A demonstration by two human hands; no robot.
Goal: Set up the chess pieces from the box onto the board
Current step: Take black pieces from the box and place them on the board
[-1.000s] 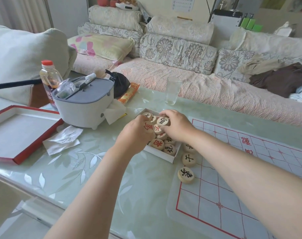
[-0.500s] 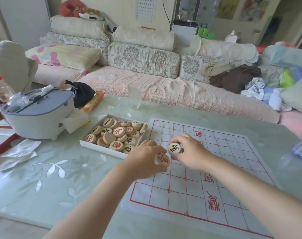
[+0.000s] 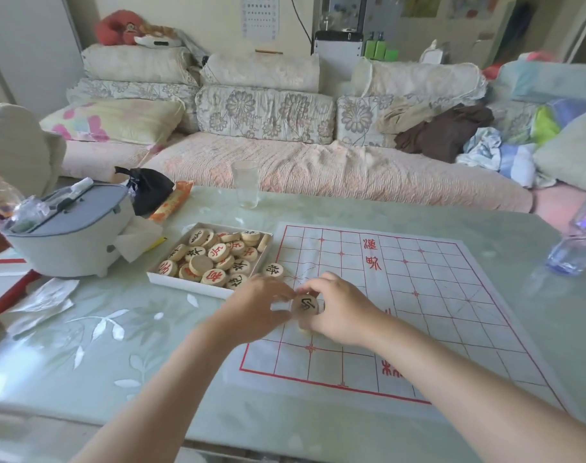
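Observation:
A white box [image 3: 184, 283] holding several round wooden chess pieces [image 3: 218, 252] sits left of the paper board [image 3: 435, 295] with its red grid. One black-lettered piece [image 3: 273, 271] lies at the board's left edge next to the box. My right hand [image 3: 341, 312] pinches a black-lettered piece [image 3: 305, 304] just above the board's near-left area. My left hand [image 3: 255, 312] is curled right beside it, fingertips almost touching that piece. What its fingers enclose is hidden.
A grey lidded container [image 3: 71, 242] and crumpled tissue [image 3: 41, 302] stand left of the box. The red-edged box lid [image 3: 4, 295] lies at the far left. A glass [image 3: 246, 183] is behind the box, a water bottle [image 3: 579, 242] at the right edge.
Both hands left the box and carried pieces over to the board's near-left part. The red-lettered piece seen in my left hand half a second ago no longer shows.

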